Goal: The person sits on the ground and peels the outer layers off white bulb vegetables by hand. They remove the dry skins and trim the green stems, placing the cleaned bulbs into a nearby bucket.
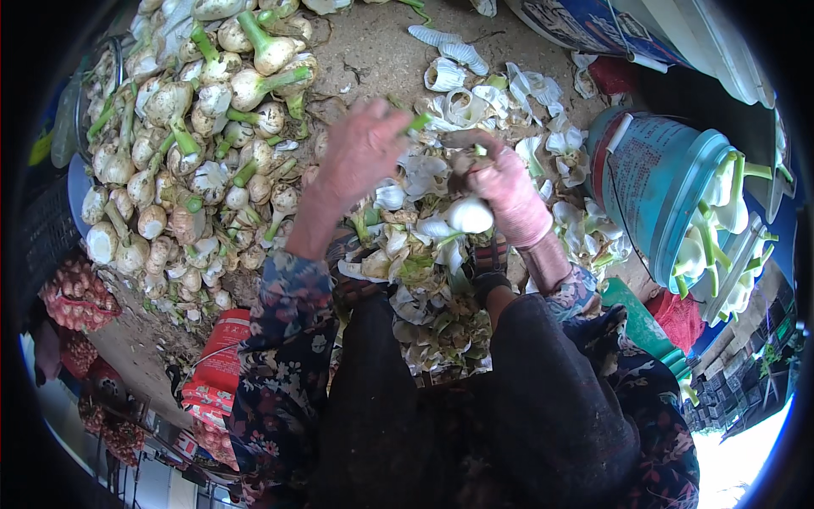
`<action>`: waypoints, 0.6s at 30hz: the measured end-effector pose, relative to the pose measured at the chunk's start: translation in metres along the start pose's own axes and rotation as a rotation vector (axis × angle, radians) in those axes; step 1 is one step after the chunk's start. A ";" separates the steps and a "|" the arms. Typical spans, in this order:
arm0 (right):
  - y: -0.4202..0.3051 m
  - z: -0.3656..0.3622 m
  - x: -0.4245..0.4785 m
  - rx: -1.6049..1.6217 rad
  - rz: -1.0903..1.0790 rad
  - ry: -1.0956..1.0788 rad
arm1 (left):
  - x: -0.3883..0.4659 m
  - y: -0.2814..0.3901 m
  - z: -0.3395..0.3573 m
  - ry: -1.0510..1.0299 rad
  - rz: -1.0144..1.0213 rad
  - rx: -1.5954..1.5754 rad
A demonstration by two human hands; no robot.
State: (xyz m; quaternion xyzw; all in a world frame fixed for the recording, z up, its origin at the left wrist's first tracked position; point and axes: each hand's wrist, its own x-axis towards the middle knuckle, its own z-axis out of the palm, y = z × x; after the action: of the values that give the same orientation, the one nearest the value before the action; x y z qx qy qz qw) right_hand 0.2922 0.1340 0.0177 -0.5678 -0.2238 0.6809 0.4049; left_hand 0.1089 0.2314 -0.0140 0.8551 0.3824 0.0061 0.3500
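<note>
My left hand, blurred, is over the ground between a heap of garlic bulbs and scattered peels. A cut green stem shows at its fingertips; whether the fingers hold it I cannot tell. To its right, my right hand has its fingers curled around something dark and partly hidden, which I cannot make out. Just below that hand is a clean white garlic bulb. Unpeeled garlic bulbs with soil on them and short green stems are heaped on the left. Loose white garlic skins lie beyond and under both hands.
At right a turquoise bucket lies tilted with peeled, stemmed garlic at its mouth. A blue and white bucket stands at the top right. A red bucket is at lower left, near red net bags of garlic. Both feet rest among the skins.
</note>
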 end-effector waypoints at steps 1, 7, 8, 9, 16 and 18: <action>-0.001 0.002 -0.001 -0.132 -0.027 0.002 | -0.004 0.010 0.002 -0.009 0.038 -0.190; 0.002 0.001 -0.007 -0.112 0.096 0.084 | -0.020 0.044 0.019 0.008 0.131 -0.233; 0.004 0.001 -0.008 -0.097 0.086 0.065 | -0.022 0.045 0.020 -0.030 0.069 -0.260; 0.007 -0.001 -0.009 -0.082 0.076 0.048 | -0.024 0.046 0.021 0.017 0.012 -0.400; 0.027 -0.012 -0.011 0.482 0.056 -0.002 | -0.057 0.056 0.024 0.173 0.019 -0.575; 0.030 -0.012 -0.012 0.061 -0.255 -0.161 | -0.060 0.058 0.028 0.217 0.049 -0.512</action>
State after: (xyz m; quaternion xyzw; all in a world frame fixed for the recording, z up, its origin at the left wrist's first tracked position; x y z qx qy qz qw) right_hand 0.2948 0.1057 -0.0009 -0.4659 -0.3049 0.6738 0.4857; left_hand 0.1119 0.1484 0.0157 0.7421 0.3829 0.2025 0.5115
